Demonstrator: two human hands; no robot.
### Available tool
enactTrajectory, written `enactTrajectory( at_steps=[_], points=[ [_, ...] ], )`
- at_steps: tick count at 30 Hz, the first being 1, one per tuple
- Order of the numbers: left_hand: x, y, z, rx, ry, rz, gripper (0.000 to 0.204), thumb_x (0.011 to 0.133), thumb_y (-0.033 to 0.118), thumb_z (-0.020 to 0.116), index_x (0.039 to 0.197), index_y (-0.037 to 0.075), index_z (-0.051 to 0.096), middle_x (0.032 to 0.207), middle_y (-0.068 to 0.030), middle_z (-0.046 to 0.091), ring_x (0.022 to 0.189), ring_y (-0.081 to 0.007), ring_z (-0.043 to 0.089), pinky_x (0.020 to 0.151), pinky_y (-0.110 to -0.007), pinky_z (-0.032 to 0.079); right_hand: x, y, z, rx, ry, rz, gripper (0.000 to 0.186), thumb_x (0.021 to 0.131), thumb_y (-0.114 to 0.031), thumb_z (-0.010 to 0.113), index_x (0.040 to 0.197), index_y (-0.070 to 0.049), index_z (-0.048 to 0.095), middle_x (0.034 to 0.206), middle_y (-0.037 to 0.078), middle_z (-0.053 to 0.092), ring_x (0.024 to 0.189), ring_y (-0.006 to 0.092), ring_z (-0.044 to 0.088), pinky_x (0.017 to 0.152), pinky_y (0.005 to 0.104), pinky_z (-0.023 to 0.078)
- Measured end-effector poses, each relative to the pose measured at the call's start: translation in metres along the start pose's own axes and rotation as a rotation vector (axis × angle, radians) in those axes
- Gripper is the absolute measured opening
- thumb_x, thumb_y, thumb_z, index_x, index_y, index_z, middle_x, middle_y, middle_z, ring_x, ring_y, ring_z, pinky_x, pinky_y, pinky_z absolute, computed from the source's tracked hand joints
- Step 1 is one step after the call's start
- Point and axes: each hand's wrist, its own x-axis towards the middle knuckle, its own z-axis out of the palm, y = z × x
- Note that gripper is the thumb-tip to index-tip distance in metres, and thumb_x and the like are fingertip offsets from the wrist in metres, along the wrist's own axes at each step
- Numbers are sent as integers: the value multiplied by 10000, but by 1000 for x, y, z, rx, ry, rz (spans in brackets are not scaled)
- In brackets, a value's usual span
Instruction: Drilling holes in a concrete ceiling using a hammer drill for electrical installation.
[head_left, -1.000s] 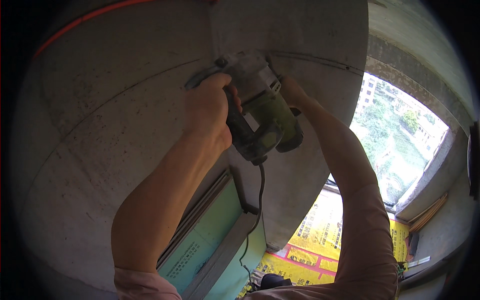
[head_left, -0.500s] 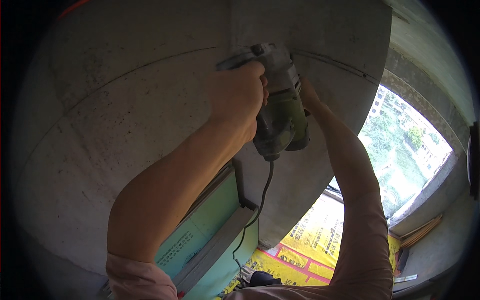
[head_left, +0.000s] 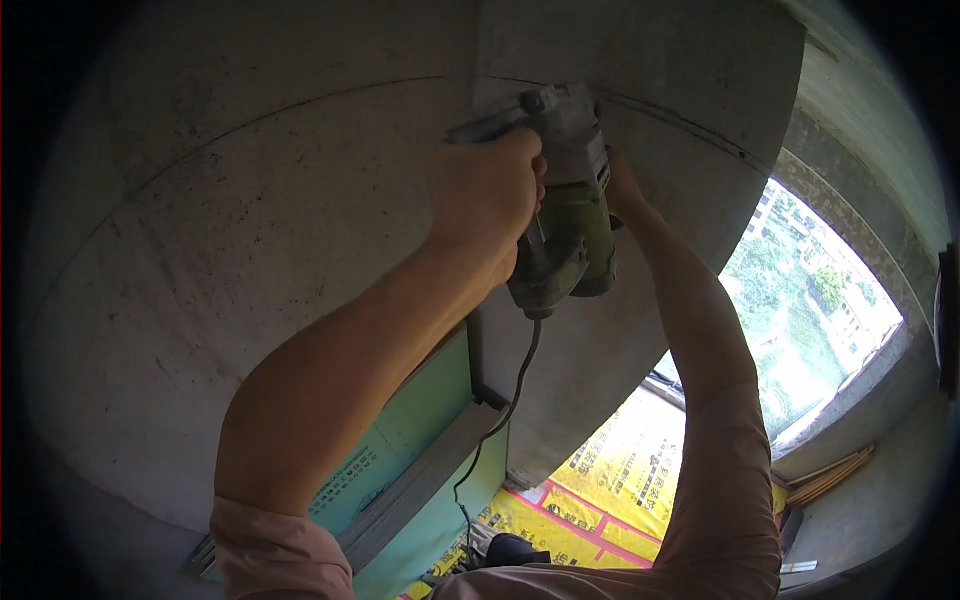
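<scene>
My left hand (head_left: 490, 185) is closed round the handle of a green and grey corded power tool (head_left: 580, 240), raised against the concrete surface (head_left: 250, 250) beside a dark drawn line. My right hand (head_left: 625, 190) is at the tool's far right side, wrapped on a grip that is largely hidden behind the body. The tool's front end looks blurred where it meets the line. Its black cord (head_left: 522, 380) hangs down from the bottom end.
Green boards (head_left: 460, 530) and a grey plank (head_left: 420, 500) lie below. Yellow printed floor sheeting (head_left: 630, 460) with pink strips spreads at lower right. A bright window opening (head_left: 800, 280) is on the right, with orange strips (head_left: 830, 475) below it.
My hands and the tool have shifted right and slightly up in the view, along the line, most between one and half a second ago. The red strip at top left has left the view.
</scene>
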Motion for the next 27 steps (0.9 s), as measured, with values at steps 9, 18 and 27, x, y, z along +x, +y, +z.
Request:
enactTrajectory(
  at_steps=[9, 18, 27],
  points=[
    [9, -5, -4, 9, -6, 27, 135, 845, 85, 602, 730, 16, 590, 670, -65, 581, 548, -156, 523, 531, -316, 425, 2, -34, 2, 4, 5, 16, 367, 763, -262, 708, 997, 20, 678, 1023, 289, 669, 1022, 454, 627, 839, 467, 524],
    [3, -10, 10, 58, -8, 46, 139, 837, 90, 622, 716, 27, 598, 659, -58, 577, 549, -153, 520, 527, -316, 425, -3, -9, 8, 9, 142, 103, 388, 757, -275, 720, 994, 28, 674, 1007, 287, 673, 1019, 455, 627, 842, 465, 522],
    [4, 8, 14, 25, 37, 72, 141, 820, 42, 607, 691, -14, 608, 656, -70, 592, 527, -142, 522, 510, -313, 403, 3, -31, -1, -14, 99, 22, 390, 779, -271, 695, 1001, 48, 663, 984, 297, 672, 1010, 447, 637, 817, 461, 525]
  ],
)
